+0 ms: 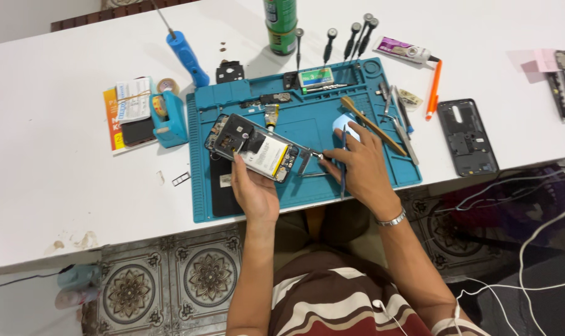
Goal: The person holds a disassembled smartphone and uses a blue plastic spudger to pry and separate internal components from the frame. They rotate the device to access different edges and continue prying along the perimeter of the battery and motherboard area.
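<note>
Left hand [252,186] gripping an opened phone [252,146] with battery exposed, tilted above the blue work mat [369,171] on the white desk [58,186], right hand [360,165] closed around tweezers [316,155] touching the phone's edge, brush [372,126] just beside

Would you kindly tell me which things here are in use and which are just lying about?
In use:
left hand holding the opened phone
right hand with tweezers
blue work mat

Lying about:
blue screwdriver
green can
glue tube
phone back cover
orange pen
</note>
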A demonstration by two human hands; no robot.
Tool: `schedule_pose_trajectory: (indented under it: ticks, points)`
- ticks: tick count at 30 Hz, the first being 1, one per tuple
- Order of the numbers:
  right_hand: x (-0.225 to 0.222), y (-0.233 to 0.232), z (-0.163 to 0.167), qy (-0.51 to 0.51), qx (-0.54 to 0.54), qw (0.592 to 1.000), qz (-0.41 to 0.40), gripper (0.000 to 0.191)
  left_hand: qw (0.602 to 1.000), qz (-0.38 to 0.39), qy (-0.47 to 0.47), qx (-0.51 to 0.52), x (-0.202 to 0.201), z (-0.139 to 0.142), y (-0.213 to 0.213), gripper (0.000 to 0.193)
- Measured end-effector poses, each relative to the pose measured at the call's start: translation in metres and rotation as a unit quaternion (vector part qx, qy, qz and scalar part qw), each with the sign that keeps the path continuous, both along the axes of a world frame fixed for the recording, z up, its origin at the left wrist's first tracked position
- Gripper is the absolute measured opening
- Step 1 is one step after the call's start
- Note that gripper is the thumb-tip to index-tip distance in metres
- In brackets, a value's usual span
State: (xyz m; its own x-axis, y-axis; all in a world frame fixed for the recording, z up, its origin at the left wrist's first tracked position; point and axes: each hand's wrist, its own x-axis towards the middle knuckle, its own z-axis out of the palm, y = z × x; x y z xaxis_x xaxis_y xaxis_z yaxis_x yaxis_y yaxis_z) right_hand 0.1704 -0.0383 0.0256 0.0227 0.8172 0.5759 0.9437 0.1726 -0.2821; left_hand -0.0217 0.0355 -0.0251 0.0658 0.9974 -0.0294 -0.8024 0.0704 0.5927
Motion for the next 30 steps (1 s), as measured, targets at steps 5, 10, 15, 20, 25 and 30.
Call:
schedule_pose_trajectory:
  ticks: [5, 10, 15, 20, 25, 30]
  points:
    - [0.003, -0.004, 0.006, 0.105, -0.034, 0.993, -0.041, 0.011, 1.000, -0.006, -0.003, 0.016, 0.000, -0.004, -0.002, 0.036]
    - [0.006, -0.014, 0.010, 0.367, -0.059, 0.928, -0.018, 0.011, 0.999, -0.011, 0.009, 0.031, 0.001, -0.005, -0.004, 0.032]
    - [0.003, -0.015, 0.011, 0.367, -0.072, 0.927, 0.042, 0.017, 0.999, -0.014, 0.013, 0.030, 0.001, -0.005, -0.003, 0.030]
    - [-0.012, -0.009, 0.011, 0.403, -0.133, 0.904, 0.045, 0.013, 0.999, -0.014, 0.011, 0.030, 0.002, -0.004, -0.002, 0.029]
    - [-0.012, -0.014, 0.020, 0.396, -0.108, 0.903, 0.124, 0.013, 1.000, -0.015, 0.014, 0.014, 0.002, -0.004, -0.002, 0.029]
    - [-0.012, -0.012, 0.025, 0.342, -0.064, 0.924, 0.157, 0.028, 0.999, -0.024, 0.014, 0.021, 0.002, -0.006, -0.001, 0.029]
